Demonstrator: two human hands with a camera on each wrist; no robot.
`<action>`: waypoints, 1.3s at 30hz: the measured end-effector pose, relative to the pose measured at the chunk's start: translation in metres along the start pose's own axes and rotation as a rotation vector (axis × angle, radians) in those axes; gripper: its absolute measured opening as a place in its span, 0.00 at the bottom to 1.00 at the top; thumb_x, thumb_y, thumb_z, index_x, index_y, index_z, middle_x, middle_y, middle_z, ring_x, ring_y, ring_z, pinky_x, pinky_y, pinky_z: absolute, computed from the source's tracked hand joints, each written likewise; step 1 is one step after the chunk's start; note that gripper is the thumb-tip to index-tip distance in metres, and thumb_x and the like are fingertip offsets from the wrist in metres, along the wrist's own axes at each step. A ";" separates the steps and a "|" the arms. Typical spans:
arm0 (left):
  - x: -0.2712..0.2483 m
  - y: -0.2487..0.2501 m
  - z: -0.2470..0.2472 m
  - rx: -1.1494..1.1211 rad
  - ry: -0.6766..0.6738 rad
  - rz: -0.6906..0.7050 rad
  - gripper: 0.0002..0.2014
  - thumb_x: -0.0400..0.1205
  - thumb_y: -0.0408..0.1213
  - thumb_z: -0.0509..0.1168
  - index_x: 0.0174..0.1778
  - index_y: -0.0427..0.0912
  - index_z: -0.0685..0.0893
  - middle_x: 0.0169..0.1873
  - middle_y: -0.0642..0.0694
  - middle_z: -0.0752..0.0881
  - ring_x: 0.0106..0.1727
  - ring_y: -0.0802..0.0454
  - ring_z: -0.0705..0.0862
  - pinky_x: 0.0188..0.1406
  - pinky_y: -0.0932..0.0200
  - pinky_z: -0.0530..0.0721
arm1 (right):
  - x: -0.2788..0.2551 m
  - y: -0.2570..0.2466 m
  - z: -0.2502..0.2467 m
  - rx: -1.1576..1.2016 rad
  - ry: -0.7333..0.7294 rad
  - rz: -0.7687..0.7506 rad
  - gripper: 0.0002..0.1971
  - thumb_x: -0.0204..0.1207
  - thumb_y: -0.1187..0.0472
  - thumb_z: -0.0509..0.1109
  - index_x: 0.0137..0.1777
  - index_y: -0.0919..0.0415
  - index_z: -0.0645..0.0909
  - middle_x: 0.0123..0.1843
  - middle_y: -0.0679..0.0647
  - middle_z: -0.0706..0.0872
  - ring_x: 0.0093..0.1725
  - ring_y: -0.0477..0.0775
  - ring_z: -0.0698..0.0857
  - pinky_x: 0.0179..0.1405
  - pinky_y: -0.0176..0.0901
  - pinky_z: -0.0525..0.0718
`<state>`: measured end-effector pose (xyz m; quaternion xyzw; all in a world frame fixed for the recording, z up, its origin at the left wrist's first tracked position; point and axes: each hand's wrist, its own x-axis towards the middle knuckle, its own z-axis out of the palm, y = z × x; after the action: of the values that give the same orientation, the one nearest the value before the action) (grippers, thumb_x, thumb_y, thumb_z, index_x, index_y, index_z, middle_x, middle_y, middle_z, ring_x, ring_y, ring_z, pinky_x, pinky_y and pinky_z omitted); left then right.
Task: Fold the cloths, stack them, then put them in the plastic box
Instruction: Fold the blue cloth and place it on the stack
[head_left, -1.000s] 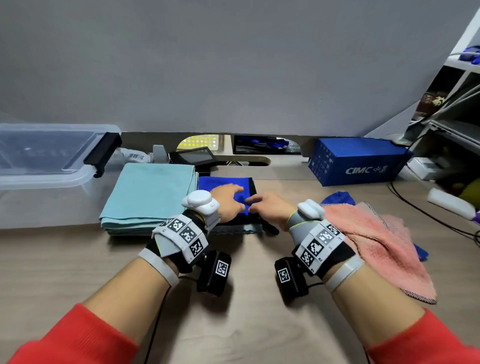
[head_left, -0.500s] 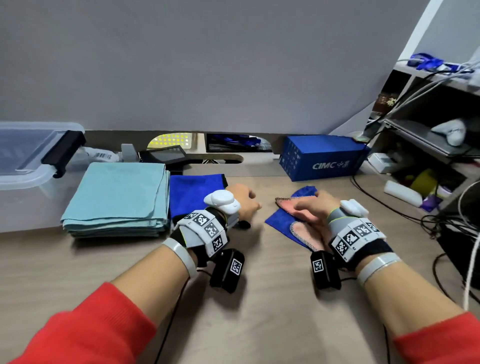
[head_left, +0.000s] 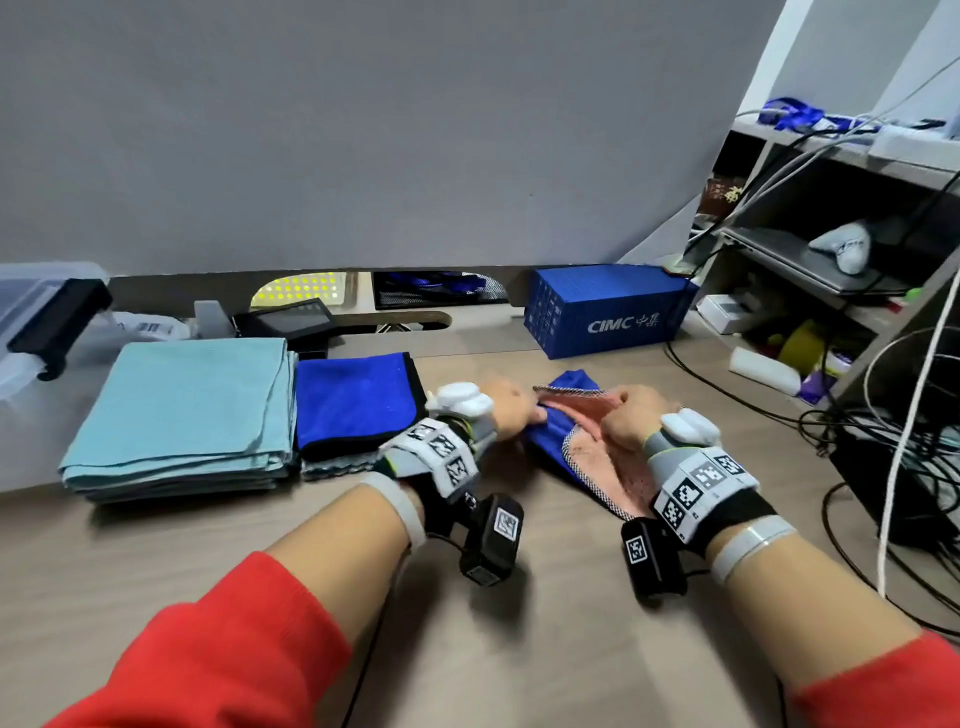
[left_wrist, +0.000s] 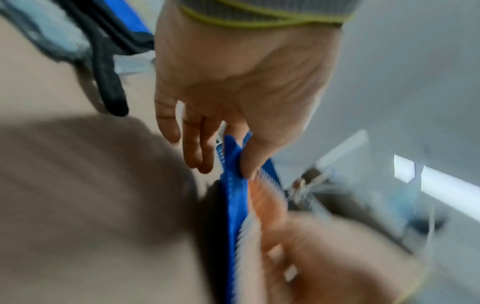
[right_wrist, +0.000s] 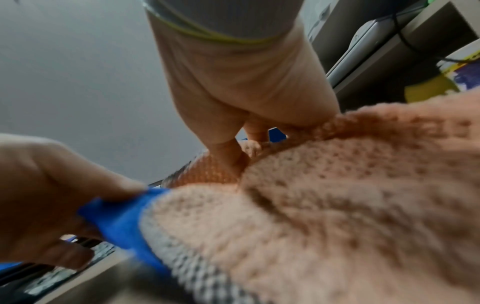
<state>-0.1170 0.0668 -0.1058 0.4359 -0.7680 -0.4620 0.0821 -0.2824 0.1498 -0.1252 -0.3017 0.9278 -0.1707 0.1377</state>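
Note:
On the wooden table (head_left: 519, 649), a pink knitted cloth (head_left: 605, 462) lies crumpled on a loose blue cloth (head_left: 550, 449). My left hand (head_left: 519, 413) pinches the blue cloth's (left_wrist: 235, 205) edge between thumb and forefinger (left_wrist: 228, 164). My right hand (head_left: 628, 415) grips the pink cloth (right_wrist: 337, 205) in curled fingers (right_wrist: 241, 148). A folded blue cloth (head_left: 353, 400) lies left of the hands, beside a stack of folded teal cloths (head_left: 187, 415). The clear plastic box (head_left: 26, 312) with a black latch stands at the far left.
A blue CIMC box (head_left: 608, 312) stands at the table's back, right of centre. Cables (head_left: 883, 441) trail over the right side below a cluttered shelf (head_left: 831, 249). A black device (head_left: 291, 325) sits behind the folded cloths.
Both hands left the folded blue cloth and went right. The right hand drew the pink and loose blue cloths toward the middle, and the left hand took hold of the blue cloth's edge.

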 end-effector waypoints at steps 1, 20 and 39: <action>-0.002 0.002 -0.008 -0.158 -0.029 0.022 0.13 0.81 0.37 0.67 0.30 0.47 0.76 0.30 0.50 0.77 0.36 0.51 0.77 0.34 0.61 0.76 | 0.001 0.005 -0.001 0.050 -0.006 -0.001 0.06 0.71 0.62 0.75 0.43 0.48 0.86 0.41 0.51 0.87 0.45 0.56 0.84 0.46 0.36 0.74; -0.075 0.026 -0.122 -0.968 0.256 0.443 0.15 0.86 0.39 0.56 0.49 0.26 0.74 0.48 0.28 0.90 0.42 0.38 0.88 0.49 0.42 0.86 | 0.004 -0.024 0.004 0.362 0.049 -0.169 0.16 0.57 0.50 0.69 0.44 0.54 0.87 0.33 0.44 0.89 0.36 0.54 0.88 0.47 0.49 0.89; -0.108 -0.045 -0.192 -0.553 0.821 0.548 0.10 0.87 0.39 0.61 0.38 0.45 0.74 0.30 0.46 0.84 0.32 0.51 0.82 0.39 0.55 0.81 | -0.121 -0.159 0.011 0.774 -0.374 -0.884 0.05 0.72 0.70 0.69 0.47 0.70 0.83 0.40 0.58 0.85 0.41 0.45 0.79 0.43 0.41 0.78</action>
<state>0.0764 0.0158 -0.0033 0.3268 -0.6086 -0.4000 0.6023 -0.1026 0.1005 -0.0530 -0.6108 0.5458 -0.4800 0.3139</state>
